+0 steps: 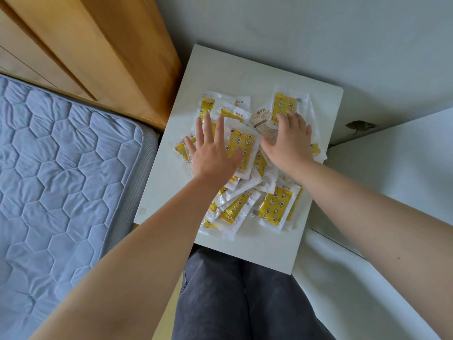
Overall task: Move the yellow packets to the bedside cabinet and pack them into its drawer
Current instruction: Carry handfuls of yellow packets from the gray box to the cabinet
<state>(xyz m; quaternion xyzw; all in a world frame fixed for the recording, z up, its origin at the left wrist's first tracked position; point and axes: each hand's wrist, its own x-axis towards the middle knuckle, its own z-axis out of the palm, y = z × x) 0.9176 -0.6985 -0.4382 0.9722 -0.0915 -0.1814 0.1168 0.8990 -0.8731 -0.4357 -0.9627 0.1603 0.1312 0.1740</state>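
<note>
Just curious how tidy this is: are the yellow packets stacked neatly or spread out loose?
Spread out loose: the yellow packets lie overlapping at odd angles on the white cabinet top.

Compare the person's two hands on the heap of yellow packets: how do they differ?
The left hand lies flat with fingers spread wide; the right hand keeps its fingers close together. The left hand covers the left of the heap of yellow star-and-moon plastic packets, its thumb across a yellow face; the right hand covers the right, beside a pale packet with brown print. Both are open, palm down, gripping nothing.
</note>
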